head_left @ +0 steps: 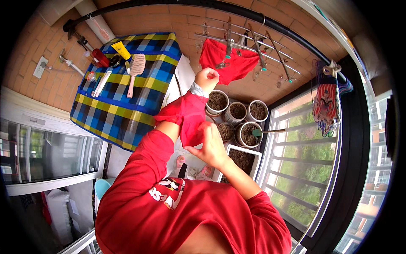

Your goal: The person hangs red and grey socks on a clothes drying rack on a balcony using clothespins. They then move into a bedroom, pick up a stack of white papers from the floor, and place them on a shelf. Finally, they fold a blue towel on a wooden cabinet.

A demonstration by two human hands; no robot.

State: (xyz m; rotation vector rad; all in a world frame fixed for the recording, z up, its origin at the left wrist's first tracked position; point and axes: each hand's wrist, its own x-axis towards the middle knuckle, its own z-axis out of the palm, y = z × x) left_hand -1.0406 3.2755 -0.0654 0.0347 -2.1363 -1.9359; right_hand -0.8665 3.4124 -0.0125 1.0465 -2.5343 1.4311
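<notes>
My left hand [206, 80] is raised with its fingers curled closed; what they hold, if anything, is hidden. It is just below a red pair of underpants [230, 63], which hangs from a metal clip rack [253, 46]; I cannot tell whether they touch. A second red cloth garment [186, 114] is draped around my left forearm, with a grey band [196, 89] at the wrist. My right hand [211, 146] grips the lower part of this garment between thumb and fingers.
Several soil-filled pots [247, 134] and a white planter [242, 160] stand below the rack, beside a barred window [296, 169]. At left, a checkered cloth [127, 114] covers a surface holding a pink hairbrush [136, 67] and yellow tube [121, 50]. Hangers [326, 101] hang right.
</notes>
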